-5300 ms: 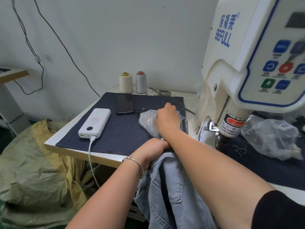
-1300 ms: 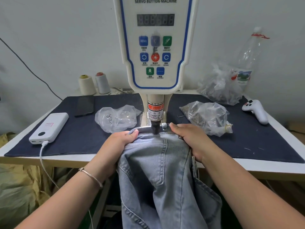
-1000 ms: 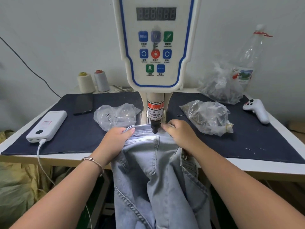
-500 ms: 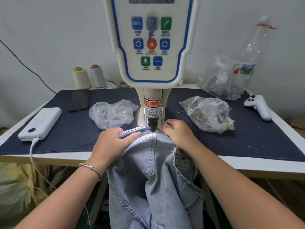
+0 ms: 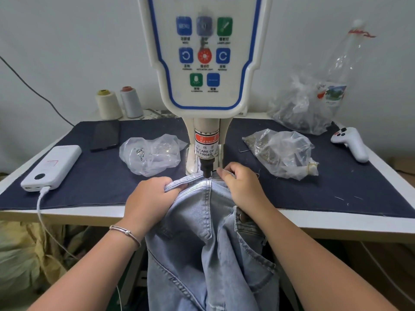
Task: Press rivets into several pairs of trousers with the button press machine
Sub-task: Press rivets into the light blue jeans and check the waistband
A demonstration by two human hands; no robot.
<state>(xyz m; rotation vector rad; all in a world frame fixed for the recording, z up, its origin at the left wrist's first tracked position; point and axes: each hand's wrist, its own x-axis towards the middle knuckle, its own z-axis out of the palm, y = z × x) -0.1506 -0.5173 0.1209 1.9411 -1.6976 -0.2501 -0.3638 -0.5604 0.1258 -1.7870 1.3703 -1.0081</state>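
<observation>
Light blue denim trousers (image 5: 208, 239) hang off the table's front edge, their waistband lying under the black punch (image 5: 206, 170) of the white button press machine (image 5: 204, 63). My left hand (image 5: 150, 198) grips the waistband just left of the punch, fingers curled round the cloth. My right hand (image 5: 242, 187) pinches the waistband close to the right of the punch. A metal button (image 5: 242, 217) shows on the trousers below my right wrist. No rivet can be seen under the punch.
On the navy mat (image 5: 89, 176): a clear bag of metal parts (image 5: 152, 153) left of the machine, another bag (image 5: 283, 153) on the right, a white power bank (image 5: 51, 167) with cable, a phone (image 5: 105, 135), a white controller (image 5: 350, 142). Thread cones (image 5: 119, 104) and a bottle (image 5: 336, 70) stand behind.
The waistband has slid further under the punch, and both hands have closed in on it. Five seconds ago my right hand was reaching into the left bag.
</observation>
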